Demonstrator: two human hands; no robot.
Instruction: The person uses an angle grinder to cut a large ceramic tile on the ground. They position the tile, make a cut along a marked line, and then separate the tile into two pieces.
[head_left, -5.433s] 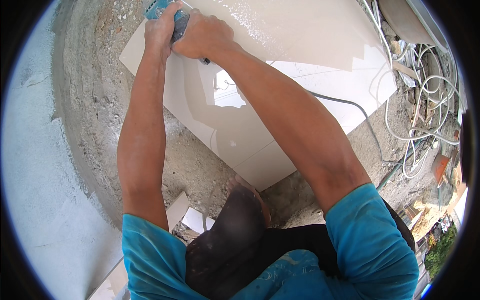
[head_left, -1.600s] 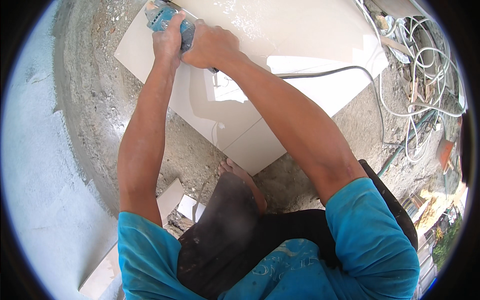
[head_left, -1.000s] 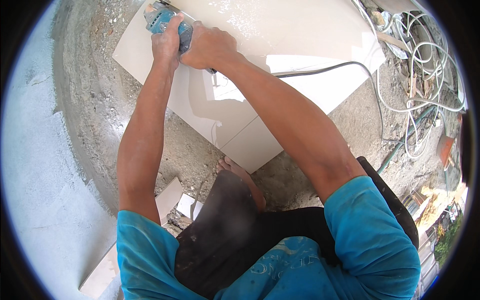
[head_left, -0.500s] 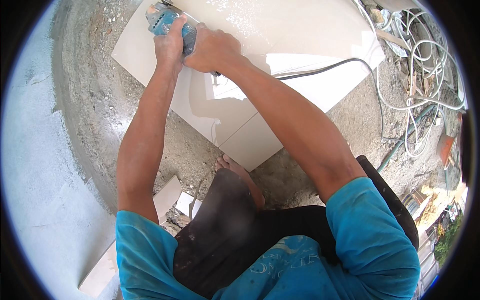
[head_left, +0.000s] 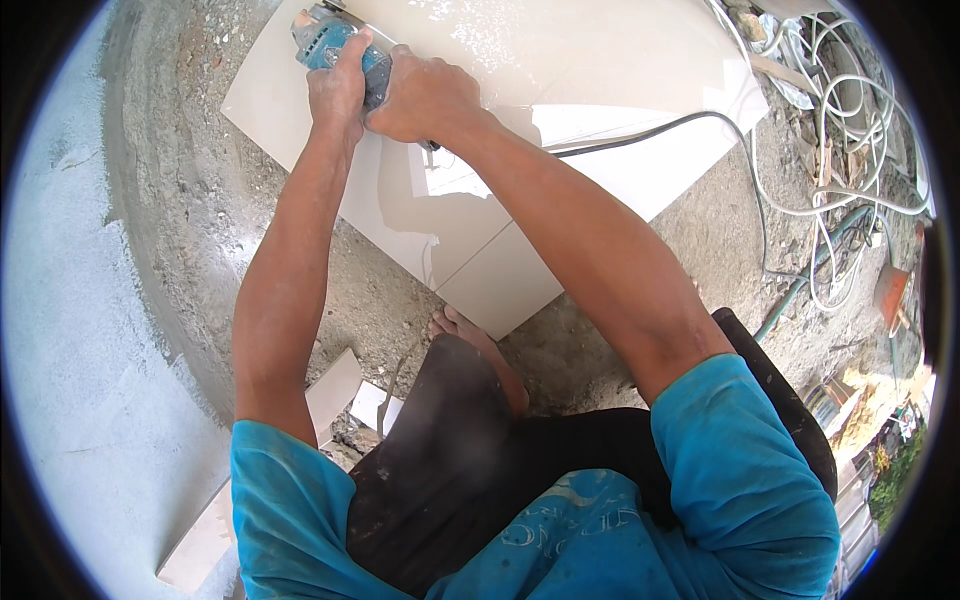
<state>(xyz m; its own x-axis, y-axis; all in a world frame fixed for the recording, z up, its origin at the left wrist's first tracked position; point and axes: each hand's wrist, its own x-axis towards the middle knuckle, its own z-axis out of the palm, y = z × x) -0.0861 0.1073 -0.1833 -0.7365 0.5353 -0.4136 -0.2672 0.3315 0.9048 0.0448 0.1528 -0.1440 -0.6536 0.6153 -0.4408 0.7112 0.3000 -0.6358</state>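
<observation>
A teal and dark angle grinder (head_left: 328, 42) lies over the upper left part of a large glossy cream tile (head_left: 640, 85). My left hand (head_left: 338, 92) is wrapped round its body, thumb along the top. Close beside it, my right hand (head_left: 425, 95) grips the rear of the same tool. Metal shows at the tool's far end, but the blade's contact with the tile is hidden. From behind my right hand a dark power cord (head_left: 650, 130) runs right across the tile. A thin straight line crosses the tile near its front corner, and white dust (head_left: 490, 35) lies beyond my hands.
My bare foot (head_left: 465, 325) is by the tile's near corner. Tile offcuts (head_left: 335, 392) lie on rough ground at lower left, beside a pale painted surface (head_left: 90, 380). Tangled white cable (head_left: 850, 100), a green hose (head_left: 812, 270) and debris are at right.
</observation>
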